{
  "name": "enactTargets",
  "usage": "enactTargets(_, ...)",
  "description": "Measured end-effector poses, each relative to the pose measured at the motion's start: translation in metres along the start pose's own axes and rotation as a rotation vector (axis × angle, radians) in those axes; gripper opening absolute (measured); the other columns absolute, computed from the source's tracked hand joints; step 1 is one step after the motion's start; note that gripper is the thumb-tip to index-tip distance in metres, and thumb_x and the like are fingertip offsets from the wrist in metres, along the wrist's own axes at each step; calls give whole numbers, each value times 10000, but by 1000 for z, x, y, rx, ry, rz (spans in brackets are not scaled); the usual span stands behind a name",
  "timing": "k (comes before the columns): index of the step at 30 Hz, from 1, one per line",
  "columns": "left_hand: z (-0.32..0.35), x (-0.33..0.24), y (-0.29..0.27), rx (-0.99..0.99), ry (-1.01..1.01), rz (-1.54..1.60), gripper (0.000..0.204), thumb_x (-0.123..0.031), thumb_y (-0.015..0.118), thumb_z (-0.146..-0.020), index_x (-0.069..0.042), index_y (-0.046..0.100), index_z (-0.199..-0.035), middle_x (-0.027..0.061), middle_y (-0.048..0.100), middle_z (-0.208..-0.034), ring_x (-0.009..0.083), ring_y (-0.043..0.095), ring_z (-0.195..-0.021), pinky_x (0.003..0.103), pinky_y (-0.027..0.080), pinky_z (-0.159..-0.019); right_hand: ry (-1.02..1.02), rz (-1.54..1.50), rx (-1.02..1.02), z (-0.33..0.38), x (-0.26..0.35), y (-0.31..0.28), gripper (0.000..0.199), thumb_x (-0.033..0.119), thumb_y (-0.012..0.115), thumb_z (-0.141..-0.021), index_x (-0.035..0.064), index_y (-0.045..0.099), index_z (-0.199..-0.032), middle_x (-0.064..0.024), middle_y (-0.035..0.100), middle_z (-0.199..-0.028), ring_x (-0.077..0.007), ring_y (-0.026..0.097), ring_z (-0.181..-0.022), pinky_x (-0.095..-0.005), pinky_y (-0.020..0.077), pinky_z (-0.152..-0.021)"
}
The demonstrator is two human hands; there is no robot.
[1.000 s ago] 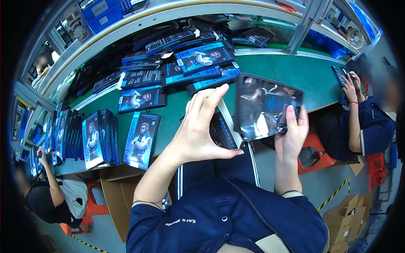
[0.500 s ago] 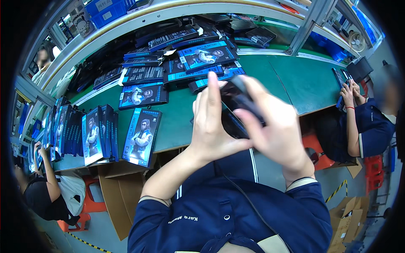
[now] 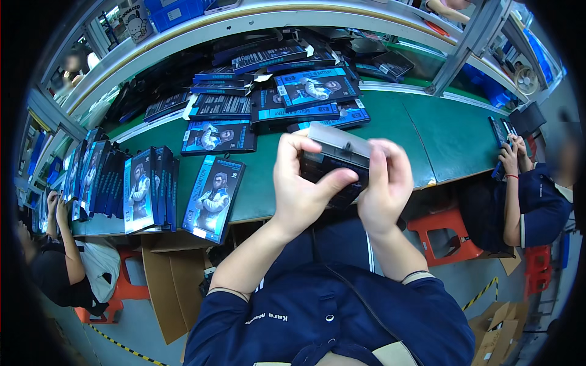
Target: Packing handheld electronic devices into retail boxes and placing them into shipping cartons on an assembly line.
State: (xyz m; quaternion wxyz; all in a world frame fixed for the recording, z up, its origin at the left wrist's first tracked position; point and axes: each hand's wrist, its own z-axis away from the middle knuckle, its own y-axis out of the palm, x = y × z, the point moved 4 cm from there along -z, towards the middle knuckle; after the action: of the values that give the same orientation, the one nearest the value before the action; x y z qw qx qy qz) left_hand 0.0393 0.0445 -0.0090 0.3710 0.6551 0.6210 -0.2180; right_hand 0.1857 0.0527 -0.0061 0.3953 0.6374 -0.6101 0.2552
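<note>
My left hand (image 3: 299,183) and right hand (image 3: 384,183) each close their grip on a dark rectangular plastic-wrapped package (image 3: 332,161), held above the green desk (image 3: 427,134).

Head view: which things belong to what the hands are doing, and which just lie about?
In hand: dark box, gripped by left hand and right hand.
Lying about: standing boxes, flat boxes, green table, red stool.

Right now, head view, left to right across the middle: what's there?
Row of upright blue-and-black retail boxes → leaning blue box with a figure picture → left hand → dark flat box with clear plastic tray → right hand → seated co-worker's blue sleeve.
</note>
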Motion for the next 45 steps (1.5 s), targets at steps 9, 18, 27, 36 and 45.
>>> enactTargets(9, -11, -6, -2, -120, -36, 121, 222, 13, 640, -924, -60, 465, -1038, 123, 617, -1047, 138, 598, -936, 246, 459, -835, -92, -291, 61, -9, -5, 15, 179, -34, 610, -926, 22, 473, -1027, -157, 583, -1080, -141, 580, -935, -242, 461, -824)
enactTargets(18, 0, 12, -17, 102, -105, 348, 745, -41, 810, -775, -32, 419, -1409, 135, 596, -1225, 223, 581, -1132, 332, 452, -984, -205, -40, 113, 16, -43, 6, 458, 55, 631, -949, 71, 374, -1327, -67, 500, -1149, -115, 537, -983, -249, 452, -843)
enactTargets(27, 28, -53, -61, 146, -292, -1322, 1087, -251, 845, -632, -128, 255, -1536, 327, 406, -1329, 478, 444, -1227, 483, 377, -1055, -246, 513, 201, 2, -51, 44, 493, 144, 717, -840, 50, 555, -1295, -190, 443, -1347, -344, 443, -1238, -418, 370, -1046)
enactTargets(36, 27, -88, -134, 92, -527, -1736, 932, -431, 839, -604, -202, 494, -1439, 282, 504, -1297, 419, 568, -1116, 471, 484, -939, -24, 519, 241, 6, -87, 10, 167, 118, 701, -861, 26, 663, -995, -161, 544, -1230, -295, 558, -1113, -369, 436, -954)
enactTargets(45, 3, -130, -265, -169, -870, -1884, 1143, -609, 773, -599, -196, 285, -1546, 321, 405, -1409, 481, 505, -1232, 468, 433, -1036, -223, 394, 580, 34, -72, 76, 147, 152, 729, -805, 45, 636, -843, -124, 624, -964, -300, 593, -954, -409, 478, -834)
